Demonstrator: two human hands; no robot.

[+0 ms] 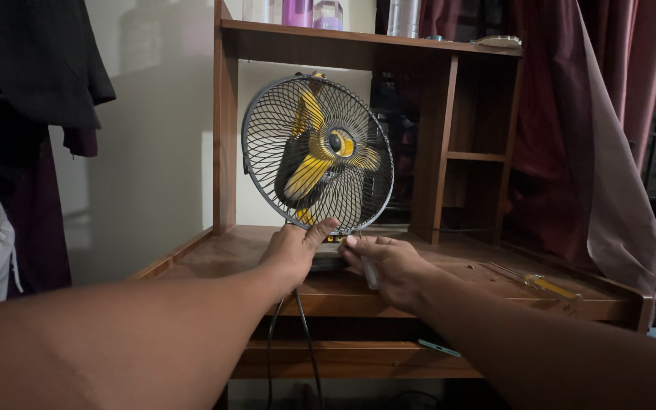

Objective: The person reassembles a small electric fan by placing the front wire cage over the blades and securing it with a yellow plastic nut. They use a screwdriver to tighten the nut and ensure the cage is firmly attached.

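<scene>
Fan: we see a small desk fan (317,154) with a round dark wire grille and yellow blades standing upright on the desk (214,262), near the middle of its front edge.
Facing: the grille faces us, turned slightly toward our right; the hub sits a little right of the grille's centre.
Long axis: the fan's tall dimension runs straight up from its base, and the blade axle points out over the front edge toward us.
Base: the dark base lies low between our two hands, mostly hidden by them.
Left hand: our left hand (294,250) rests at the base, thumb lifted and touching the bottom rim of the grille; its grip is loosely curled against the base, and we cannot tell whether it truly clamps it.
Right hand: our right hand (387,262) lies just beside the left, on the right of the base, its grip closed on a slim pale object (370,273) that sticks out below the fingers; we cannot tell what it is.
Cord: a dark cord (305,342) hangs from the front edge under the left hand.
Screwdriver: a yellow-handled screwdriver (544,286) lies toward the desk's right front corner, well apart from the hands, its length running from left-back to right-front.
Shelf: the hutch shelf (366,38) above the fan carries several bottles.
Curtain: a dark red curtain (571,129) hangs beyond the right edge.
</scene>
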